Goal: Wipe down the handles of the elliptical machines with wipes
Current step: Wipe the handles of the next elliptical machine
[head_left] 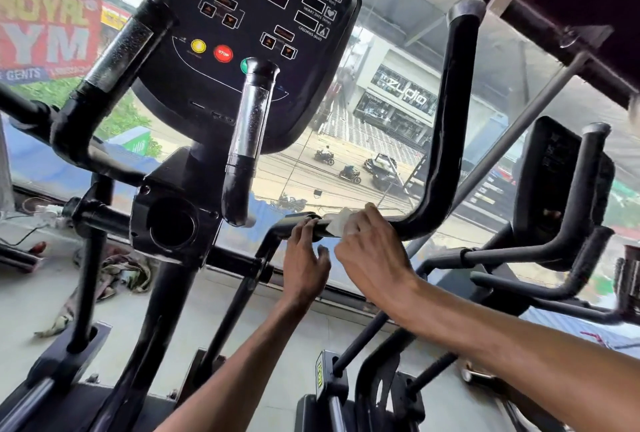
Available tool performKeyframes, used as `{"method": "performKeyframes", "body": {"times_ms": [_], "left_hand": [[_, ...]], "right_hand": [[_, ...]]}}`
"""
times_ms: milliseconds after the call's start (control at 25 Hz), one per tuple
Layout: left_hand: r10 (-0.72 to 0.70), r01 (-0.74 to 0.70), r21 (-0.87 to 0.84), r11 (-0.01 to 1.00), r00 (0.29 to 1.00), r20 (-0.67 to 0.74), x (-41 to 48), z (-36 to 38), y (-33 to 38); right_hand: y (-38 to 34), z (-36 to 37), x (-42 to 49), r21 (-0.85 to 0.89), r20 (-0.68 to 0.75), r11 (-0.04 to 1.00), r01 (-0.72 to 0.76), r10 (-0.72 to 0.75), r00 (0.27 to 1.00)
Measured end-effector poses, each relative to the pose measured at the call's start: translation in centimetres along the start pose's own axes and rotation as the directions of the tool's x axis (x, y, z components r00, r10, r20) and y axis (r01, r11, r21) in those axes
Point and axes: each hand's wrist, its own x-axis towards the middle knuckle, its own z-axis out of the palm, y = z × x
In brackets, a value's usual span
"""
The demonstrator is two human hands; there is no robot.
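Rag: one crumpled cloth [121, 272] on the floor, lower left.
Sleeved handles: two with shiny metal sleeves, one upper left [117, 47], one at centre [249, 127].
Console: one dark panel [256, 16], top centre, with three round buttons: yellow, red and green. The green one is half hidden behind the centre handle.
Left hand [304, 258]: lower centre, grip released. The fingertips rest on the level bar and the thumb hangs free below it.
Wipe [341, 224]: one, white, wrapped on the level bar just right of the left fingertips.
Right hand [370, 251]: grip clenched around the wipe, pressing it to the bar.
Curved handle [446, 120]: one, black, rising right of centre from the level bar.
Second machine [550, 182]: right edge, well apart from the hands, with one console and two black handle ends.
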Motion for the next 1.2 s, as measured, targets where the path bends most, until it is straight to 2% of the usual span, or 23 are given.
{"method": "performKeyframes", "body": {"times_ms": [40,160,280,440,560,680,760,880,960,1040,1120,1200], "left_hand": [[0.010,-0.010,-0.019,1.000,1.000,0.008,-0.2,0.0,0.5],[-0.007,0.009,-0.043,0.999,0.999,0.052,-0.3,-0.4,1.0],[0.006,-0.002,-0.042,0.999,0.996,0.085,-0.5,-1.3,1.2],[0.031,-0.028,-0.033,0.999,0.995,0.093,-0.2,-1.3,0.6],[0.051,-0.051,-0.003,0.999,0.995,0.083,-0.4,-1.0,0.9],[0.014,-0.014,-0.064,0.998,1.000,0.012,-1.2,-1.0,2.8],[0.038,-0.040,-0.095,0.995,0.999,-0.023,-1.8,-1.0,4.3],[0.101,-0.115,-0.119,0.986,0.989,-0.112,-3.0,-1.4,6.2],[0.167,-0.192,-0.164,0.967,0.973,-0.159,-3.9,-2.2,7.2],[0.274,-0.295,-0.166,0.941,0.952,-0.139,-5.1,-3.3,8.2],[0.380,-0.390,-0.072,0.918,0.917,-0.119,-5.8,-4.4,8.8],[0.405,-0.403,0.040,0.914,0.903,-0.147,-6.2,-5.4,9.0]], "right_hand": [[0.6,-0.4,-0.9,0.006,-0.052,1.000,-0.021,0.021,0.998],[1.9,-2.2,-2.4,0.052,-0.035,0.998,-0.032,0.033,0.999],[1.8,-2.3,-1.0,0.076,-0.089,0.997,-0.013,0.020,0.996],[-1.5,-0.1,2.4,0.094,0.018,0.995,-0.014,0.012,1.000],[-1.5,0.3,2.7,0.132,-0.054,0.991,-0.035,0.042,0.998],[0.9,0.0,-0.2,0.198,-0.188,0.980,-0.031,0.070,0.980],[3.2,-0.2,-2.5,0.184,-0.341,0.983,-0.023,0.086,0.936],[5.5,0.2,-4.7,0.167,-0.565,0.986,-0.007,0.102,0.819],[5.9,1.0,-5.0,0.142,-0.619,0.990,0.025,0.069,0.782],[5.4,2.4,-4.8,0.155,-0.653,0.983,0.094,0.031,0.757],[4.7,4.0,-4.3,0.257,-0.701,0.942,0.214,0.029,0.713],[3.6,5.3,-3.9,0.419,-0.744,0.846,0.330,0.111,0.659]]}}
